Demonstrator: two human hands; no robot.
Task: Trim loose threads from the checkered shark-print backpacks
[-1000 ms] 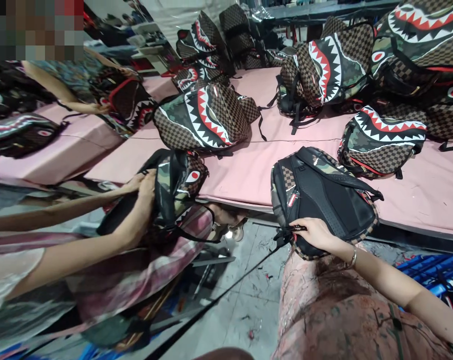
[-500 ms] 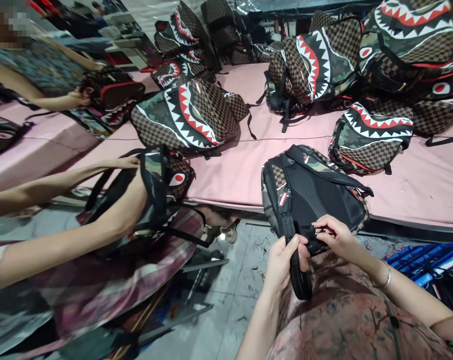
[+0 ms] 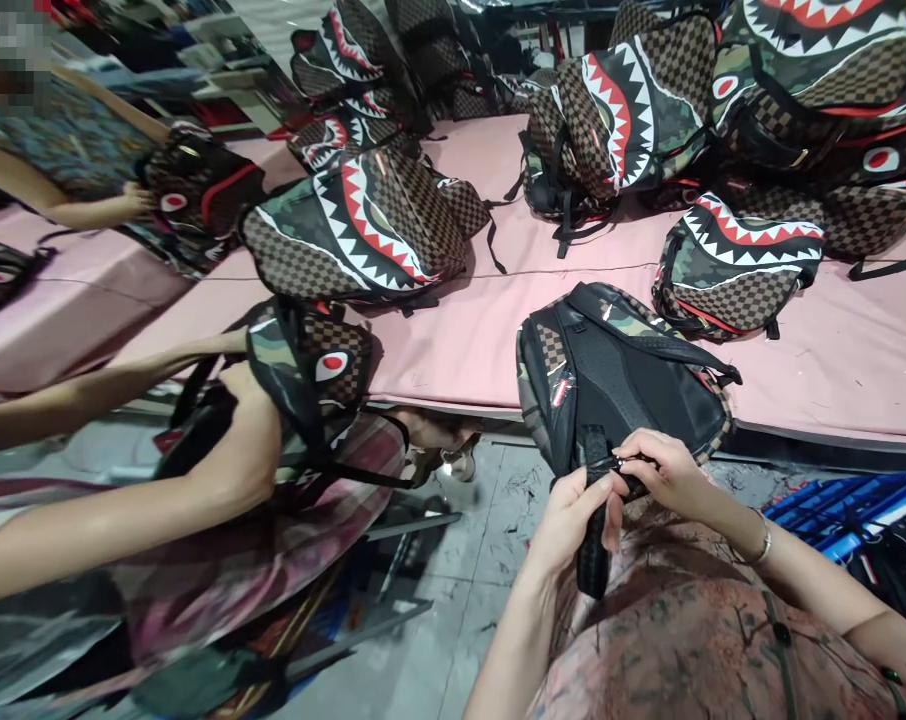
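A black backpack (image 3: 640,390) with checkered and camouflage edges lies back side up, over the front edge of the pink table. My left hand (image 3: 577,510) grips its black strap (image 3: 593,560), thumb on top, near the bag's lower edge; the strap's loop hangs below. Right beside it, my right hand (image 3: 661,470) pinches a small dark piece at the strap, with something small and shiny at the fingertips. What that piece is cannot be made out. The two hands' fingertips nearly meet.
Several shark-mouth backpacks (image 3: 745,265) stand along the pink table (image 3: 835,390). At the left, a person's arms (image 3: 160,520) handle another backpack (image 3: 325,350); a second person holds one farther back. Blue items (image 3: 865,520) lie low at the right.
My right hand has moved left, closer to my left hand. The strap has shifted between them. The neighbouring person's hands and backpack have moved, and the farther person's backpack has turned.
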